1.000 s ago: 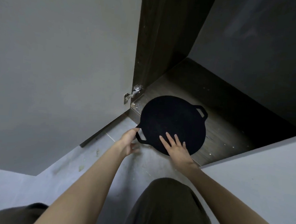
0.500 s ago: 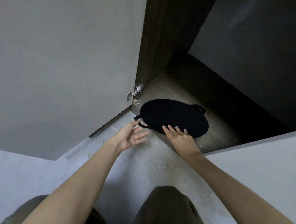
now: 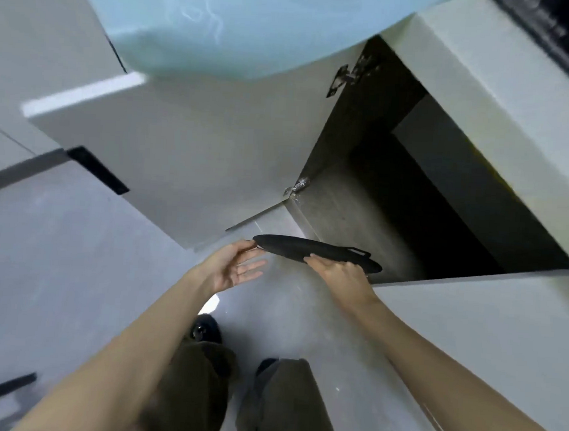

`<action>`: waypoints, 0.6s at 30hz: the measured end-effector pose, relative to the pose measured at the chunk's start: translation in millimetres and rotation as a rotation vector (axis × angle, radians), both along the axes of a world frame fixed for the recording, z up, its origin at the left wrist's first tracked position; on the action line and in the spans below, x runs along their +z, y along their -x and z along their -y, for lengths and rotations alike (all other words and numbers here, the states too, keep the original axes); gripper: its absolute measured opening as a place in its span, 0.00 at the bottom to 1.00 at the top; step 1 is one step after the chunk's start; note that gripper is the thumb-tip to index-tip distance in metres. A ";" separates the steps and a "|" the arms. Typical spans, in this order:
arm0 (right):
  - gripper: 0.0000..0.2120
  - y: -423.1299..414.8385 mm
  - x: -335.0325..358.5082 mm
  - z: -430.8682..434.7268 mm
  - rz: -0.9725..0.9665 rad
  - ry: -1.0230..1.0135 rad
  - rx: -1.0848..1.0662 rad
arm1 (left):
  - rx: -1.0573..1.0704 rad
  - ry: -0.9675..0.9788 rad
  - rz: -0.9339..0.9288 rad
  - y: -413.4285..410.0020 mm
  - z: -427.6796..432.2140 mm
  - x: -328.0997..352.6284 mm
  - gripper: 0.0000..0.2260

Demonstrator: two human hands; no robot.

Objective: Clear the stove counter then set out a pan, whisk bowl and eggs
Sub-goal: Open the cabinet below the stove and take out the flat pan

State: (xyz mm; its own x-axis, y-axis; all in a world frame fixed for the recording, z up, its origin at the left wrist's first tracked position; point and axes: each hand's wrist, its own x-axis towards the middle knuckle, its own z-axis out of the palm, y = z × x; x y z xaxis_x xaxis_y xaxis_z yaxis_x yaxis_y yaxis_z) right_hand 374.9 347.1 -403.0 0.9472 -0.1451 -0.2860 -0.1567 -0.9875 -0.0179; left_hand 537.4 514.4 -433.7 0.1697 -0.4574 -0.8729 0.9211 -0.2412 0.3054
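— Black flat round pan (image 3: pixel 307 251) is what we hold, seen edge-on, just outside the open dark cupboard (image 3: pixel 344 202) and above the grey floor (image 3: pixel 73 269). How do our hands sit on it?

— Our right grip (image 3: pixel 339 275) is closed on the near rim, a little past the middle toward 3 o'clock, so the pan lies at 12 o'clock from it. Our left grip (image 3: pixel 233 269) is spread wide with the palm showing. Only its uppermost fingertip touches the pan's 9 o'clock end.

— And the axis?

— Its visible long line runs from 9 to 3 o'clock, dipping slightly at the 3 o'clock end, where a loop handle (image 3: pixel 359 252) stands up. We judge that the right grip bears the weight. The left is nearer the free end and would need to close there before we raise the pan to the table.

— Any brand or writing?

— None we can read. The pan's edge is plain, and the pale cupboard door (image 3: pixel 196 160) at 10 o'clock carries no label.
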 end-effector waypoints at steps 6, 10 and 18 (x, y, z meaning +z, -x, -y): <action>0.32 15.5 120.7 -39.5 -0.182 -0.073 0.030 | 0.109 -0.068 -0.006 34.9 -66.9 120.7 0.03; 0.36 30.4 183.3 -68.0 -0.124 -0.141 0.111 | 0.195 -0.080 0.008 64.4 -108.7 194.8 0.03; 0.42 58.7 265.7 -118.3 -0.036 -0.149 0.296 | 0.345 -0.050 0.068 118.4 -191.0 297.4 0.06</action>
